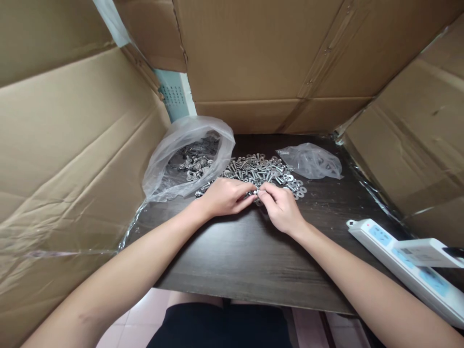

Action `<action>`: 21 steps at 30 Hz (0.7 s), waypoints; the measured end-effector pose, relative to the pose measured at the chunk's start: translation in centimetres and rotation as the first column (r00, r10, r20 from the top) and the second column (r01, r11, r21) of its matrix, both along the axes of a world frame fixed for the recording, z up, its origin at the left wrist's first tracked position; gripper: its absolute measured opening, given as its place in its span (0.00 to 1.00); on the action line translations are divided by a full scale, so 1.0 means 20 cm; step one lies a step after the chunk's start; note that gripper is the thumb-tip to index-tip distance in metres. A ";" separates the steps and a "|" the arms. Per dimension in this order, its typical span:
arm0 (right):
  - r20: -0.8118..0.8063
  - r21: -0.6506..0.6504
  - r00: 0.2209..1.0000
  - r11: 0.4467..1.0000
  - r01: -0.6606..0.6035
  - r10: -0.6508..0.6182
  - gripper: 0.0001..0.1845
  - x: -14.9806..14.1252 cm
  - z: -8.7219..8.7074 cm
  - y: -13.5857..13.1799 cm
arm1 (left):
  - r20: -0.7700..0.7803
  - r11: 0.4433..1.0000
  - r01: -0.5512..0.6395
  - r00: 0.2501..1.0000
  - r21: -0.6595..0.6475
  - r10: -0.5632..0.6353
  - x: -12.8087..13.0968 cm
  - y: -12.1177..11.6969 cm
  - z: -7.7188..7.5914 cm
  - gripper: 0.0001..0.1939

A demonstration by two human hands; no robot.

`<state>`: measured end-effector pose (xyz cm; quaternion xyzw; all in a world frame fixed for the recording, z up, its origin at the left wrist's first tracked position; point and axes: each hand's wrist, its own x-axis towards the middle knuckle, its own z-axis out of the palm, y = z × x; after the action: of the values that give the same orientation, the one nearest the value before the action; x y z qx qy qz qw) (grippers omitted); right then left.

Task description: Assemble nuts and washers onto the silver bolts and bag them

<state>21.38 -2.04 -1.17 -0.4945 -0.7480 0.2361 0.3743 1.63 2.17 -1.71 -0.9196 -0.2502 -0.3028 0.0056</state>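
My left hand point(230, 195) and my right hand point(281, 205) meet at the near side of a pile of metal hardware point(250, 169). Between their fingertips is a small silvery bolt point(255, 192), pinched from both sides. The fingers cover most of it, so I cannot tell whether a washer or nut is on it. Loose bolts and flat washers point(300, 189) make up the pile. To the left, a clear plastic bag point(155, 174) gapes open, with more bolts bearing washers point(195, 166) inside.
Another clear plastic bag point(315, 162) lies behind the pile on the right. A white power strip point(379, 237) with a plugged-in adapter point(422, 252) runs along the right of the dark table point(224, 256). Cardboard walls point(261, 53) enclose the back and both sides.
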 end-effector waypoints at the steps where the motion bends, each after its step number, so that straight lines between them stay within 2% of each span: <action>1: 0.000 0.002 1.000 1.000 -0.005 0.005 0.16 0.00 0.00 0.00 | 0.003 1.000 -0.001 1.000 -0.002 0.001 0.00 0.00 0.00 0.13; 11: 0.004 0.037 0.999 0.999 -0.039 0.039 0.20 0.00 0.01 0.00 | 0.024 1.000 0.010 1.000 -0.004 -0.010 0.00 0.00 0.01 0.13; 17: 0.023 0.074 1.000 0.997 -0.022 0.020 0.21 0.00 0.01 0.00 | 0.045 1.000 0.020 0.999 0.021 -0.021 0.00 -0.01 0.02 0.12; 21: 0.020 0.047 1.000 0.999 0.004 -0.005 0.23 0.00 0.00 0.00 | 0.021 1.000 0.028 0.999 0.010 -0.028 0.00 -0.01 0.01 0.12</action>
<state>21.33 -2.13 -1.17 -0.4895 -0.7560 0.2130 0.3788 1.69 2.01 -1.46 -0.9198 -0.2357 -0.3137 0.0032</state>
